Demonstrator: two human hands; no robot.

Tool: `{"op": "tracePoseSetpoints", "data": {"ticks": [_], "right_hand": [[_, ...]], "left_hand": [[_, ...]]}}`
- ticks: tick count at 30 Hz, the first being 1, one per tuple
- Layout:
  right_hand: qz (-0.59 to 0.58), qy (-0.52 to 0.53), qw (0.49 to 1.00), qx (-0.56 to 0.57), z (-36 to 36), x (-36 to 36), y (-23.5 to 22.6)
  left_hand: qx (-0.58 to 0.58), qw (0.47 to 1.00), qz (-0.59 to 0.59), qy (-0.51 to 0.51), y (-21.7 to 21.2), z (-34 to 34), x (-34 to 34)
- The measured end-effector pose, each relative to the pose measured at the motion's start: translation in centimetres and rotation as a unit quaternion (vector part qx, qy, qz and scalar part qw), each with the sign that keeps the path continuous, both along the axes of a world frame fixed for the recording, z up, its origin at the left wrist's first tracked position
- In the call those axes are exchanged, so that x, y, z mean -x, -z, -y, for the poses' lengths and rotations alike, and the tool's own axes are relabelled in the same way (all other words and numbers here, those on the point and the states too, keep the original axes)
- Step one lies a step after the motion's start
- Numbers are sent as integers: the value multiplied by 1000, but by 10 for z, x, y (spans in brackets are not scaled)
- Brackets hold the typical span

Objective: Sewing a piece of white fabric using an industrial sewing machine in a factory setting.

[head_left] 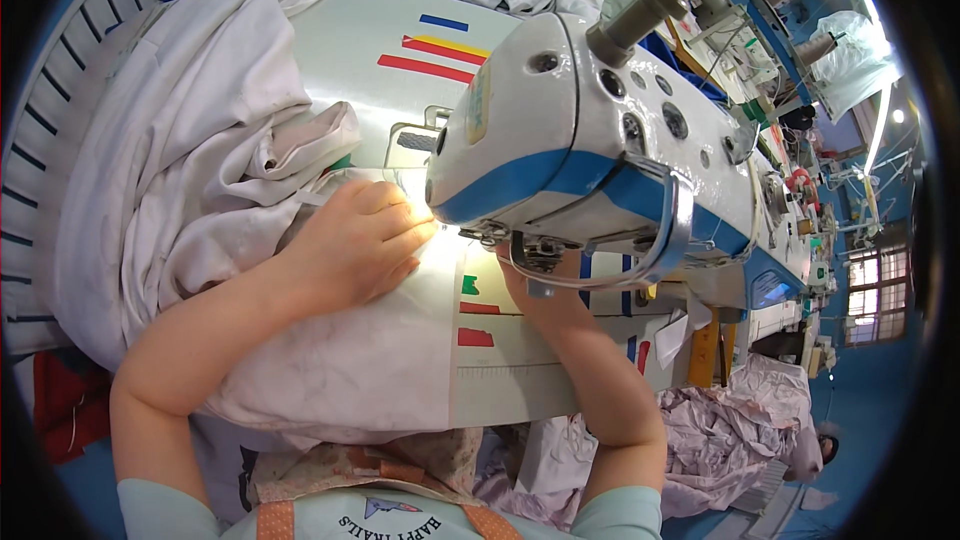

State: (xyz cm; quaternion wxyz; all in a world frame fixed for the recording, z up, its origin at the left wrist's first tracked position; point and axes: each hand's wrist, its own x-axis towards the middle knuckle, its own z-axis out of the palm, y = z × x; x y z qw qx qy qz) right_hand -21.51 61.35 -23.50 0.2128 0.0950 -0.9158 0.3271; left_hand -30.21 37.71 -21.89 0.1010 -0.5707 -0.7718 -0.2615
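1. The left hand [370, 235] rests on the pale cloth [350, 370], its fingers bent and drawn close together, the fingertips beside the bright glow under the sewing machine [600, 140]. Glare at the tips makes it impossible to tell whether they pinch the cloth or only press on it.

2. The cloth lies beneath the left hand and spreads from it toward the body, passing under the left forearm. Its straight right edge runs between the two hands, with the right hand beyond that edge.

3. Left of the left hand, and farther away from the body, the pale fabric heap [190, 90] lies in deep folds; where it joins the cloth cannot be made out.

4. The right hand [525, 285] is to the right of the left one, partly hidden behind the machine's needle area and wire guard. Whether its fingers are spread or closed, or touch the cloth, cannot be told.

5. The machine's white and blue head stands just beyond the right hand and to the right of the left hand.

6. On the worktop [370, 20], a red tape strip [476, 337] lies left of the right hand, slightly nearer the body. Beyond the left hand are a blue strip [443, 22] and a metal frame [410, 140].
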Motion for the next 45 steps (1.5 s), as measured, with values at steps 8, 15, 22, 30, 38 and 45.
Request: {"op": "tracePoseSetpoints", "data": {"ticks": [8, 15, 22, 30, 38, 45], "right_hand": [[185, 141, 969, -87, 7, -31, -35], [348, -192, 816, 420, 49, -170, -33], [284, 124, 787, 534, 123, -209, 57], [270, 58, 742, 611, 173, -273, 39], [307, -2, 700, 645, 161, -293, 26], [100, 13, 976, 191, 148, -284, -7]], "left_hand": [[-19, 1000, -22, 3, 1, -4, -2], [36, 999, -38, 0, -3, 22, -32], [10, 998, 60, -29, -21, 67, -84], [24, 991, 54, -122, -32, 132, -125], [28, 987, 86, -135, -37, 138, -146], [27, 987, 77, -138, -34, 130, -123]]}}
